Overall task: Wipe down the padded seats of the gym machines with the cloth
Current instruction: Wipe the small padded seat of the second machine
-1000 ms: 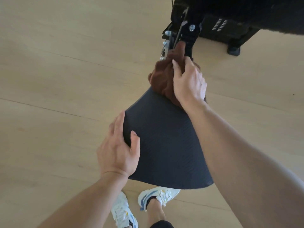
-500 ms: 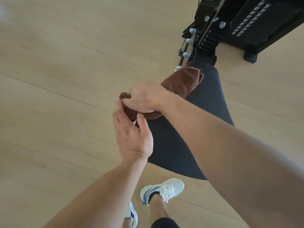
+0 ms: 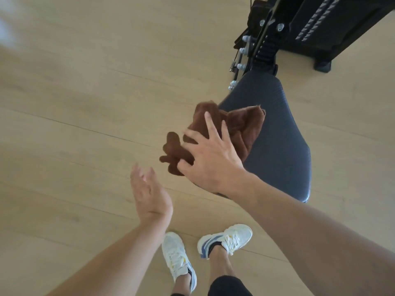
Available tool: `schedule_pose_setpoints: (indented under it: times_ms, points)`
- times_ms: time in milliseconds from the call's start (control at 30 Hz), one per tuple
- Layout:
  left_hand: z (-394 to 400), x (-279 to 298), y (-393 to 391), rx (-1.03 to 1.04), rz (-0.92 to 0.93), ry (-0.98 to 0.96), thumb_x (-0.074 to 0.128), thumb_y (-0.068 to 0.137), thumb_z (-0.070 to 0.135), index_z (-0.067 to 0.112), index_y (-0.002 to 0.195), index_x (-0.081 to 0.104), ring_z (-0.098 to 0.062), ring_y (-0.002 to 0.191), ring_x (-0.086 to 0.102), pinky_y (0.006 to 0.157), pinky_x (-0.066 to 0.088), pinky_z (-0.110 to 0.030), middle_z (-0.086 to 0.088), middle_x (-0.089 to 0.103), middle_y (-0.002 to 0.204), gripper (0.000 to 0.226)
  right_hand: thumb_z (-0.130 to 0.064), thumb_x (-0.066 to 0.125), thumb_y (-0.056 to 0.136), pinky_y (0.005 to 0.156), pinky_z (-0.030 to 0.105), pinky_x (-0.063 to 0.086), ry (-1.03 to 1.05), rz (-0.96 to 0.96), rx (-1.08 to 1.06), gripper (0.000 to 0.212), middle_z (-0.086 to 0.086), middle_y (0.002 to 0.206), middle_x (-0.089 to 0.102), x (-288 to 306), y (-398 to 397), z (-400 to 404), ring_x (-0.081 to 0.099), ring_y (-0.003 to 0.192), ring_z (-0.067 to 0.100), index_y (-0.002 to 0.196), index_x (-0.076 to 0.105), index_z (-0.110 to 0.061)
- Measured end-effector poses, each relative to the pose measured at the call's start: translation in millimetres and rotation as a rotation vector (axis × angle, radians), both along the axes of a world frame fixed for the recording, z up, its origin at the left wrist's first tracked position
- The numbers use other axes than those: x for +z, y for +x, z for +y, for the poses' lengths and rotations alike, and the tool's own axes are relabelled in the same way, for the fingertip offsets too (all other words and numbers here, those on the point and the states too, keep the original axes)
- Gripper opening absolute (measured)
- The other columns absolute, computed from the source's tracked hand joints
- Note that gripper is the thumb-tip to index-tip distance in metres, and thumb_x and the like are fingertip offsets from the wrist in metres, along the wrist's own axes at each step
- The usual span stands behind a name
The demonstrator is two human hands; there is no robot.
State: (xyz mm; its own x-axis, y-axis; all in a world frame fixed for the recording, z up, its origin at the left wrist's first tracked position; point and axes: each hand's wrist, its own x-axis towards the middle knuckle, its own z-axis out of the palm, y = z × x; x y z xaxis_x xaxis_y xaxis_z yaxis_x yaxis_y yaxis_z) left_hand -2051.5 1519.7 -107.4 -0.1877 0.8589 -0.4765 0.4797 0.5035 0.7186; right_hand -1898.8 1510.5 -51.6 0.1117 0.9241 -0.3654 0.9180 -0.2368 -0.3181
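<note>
The fingers [image 3: 210, 124] of the right hand [image 3: 210, 162] are spread across the top of the brown cloth [image 3: 241, 129], with the thumb tucked under its near fold, so the cloth is loosely gathered in that hand rather than pinched tight. The cloth is bunched and crumpled; one part lies over the left edge of the padded seat [image 3: 277, 142] and another part hangs past that edge over the floor [image 3: 74, 103]. Whether the cloth is pressed onto the pad or lifted just off it cannot be told. The left hand [image 3: 149, 194] is held flat and open beside the seat, near the cloth but apart from it, with nothing in it; it is somewhat blurred.

The dark grey seat is seen from above, narrowing toward the black machine frame [image 3: 267, 41] with its bolts and adjuster at the far end. No wet streaks or marks can be made out on the pad, so how much of it has been wiped cannot be read from the surface. The cloth being at the side edge is judged to fit a stroke that ends at the pad's rim. Only this one machine is in view, so other seats are presumed left to be done. White trainers [image 3: 226, 238] are planted on the pale wood floor below the seat
</note>
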Motion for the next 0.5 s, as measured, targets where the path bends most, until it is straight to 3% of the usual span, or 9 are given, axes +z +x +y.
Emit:
schedule_pose_setpoints:
  times_ms: [167,333,500]
  points:
    - [15,-3,-44,-0.204,0.167,0.079,0.024,0.103,0.051,0.030,0.155,0.028,-0.017,0.143,0.039,0.118,0.027,-0.039,0.006,0.039,0.157,0.056,-0.044,0.048,0.087,0.122,0.063,0.008,0.003,-0.102,0.086,0.046,-0.005,0.166,0.027,1,-40,-69,0.006,0.154,0.041,0.127,0.067,-0.030]
    - [26,15,-3,-0.321,0.135,0.184,0.024,0.100,0.055,0.024,0.153,0.033,-0.019,0.140,0.041,0.115,0.030,-0.038,0.002,0.043,0.154,0.062,-0.036,0.048,0.086,0.122,0.057,0.019,0.091,-0.094,-0.129,0.060,-0.002,0.163,0.034,-2,-43,-105,0.022,0.152,0.035,0.146,0.049,-0.036]
    - [23,41,70,-0.656,0.110,0.362,0.022,0.094,0.062,0.020,0.151,0.036,-0.016,0.142,0.036,0.117,0.027,-0.032,0.000,0.041,0.154,0.072,-0.033,0.050,0.081,0.119,0.056,0.029,0.110,-0.072,-0.473,0.067,-0.004,0.160,0.041,3,-16,-156,0.025,0.153,0.031,0.148,0.049,-0.033]
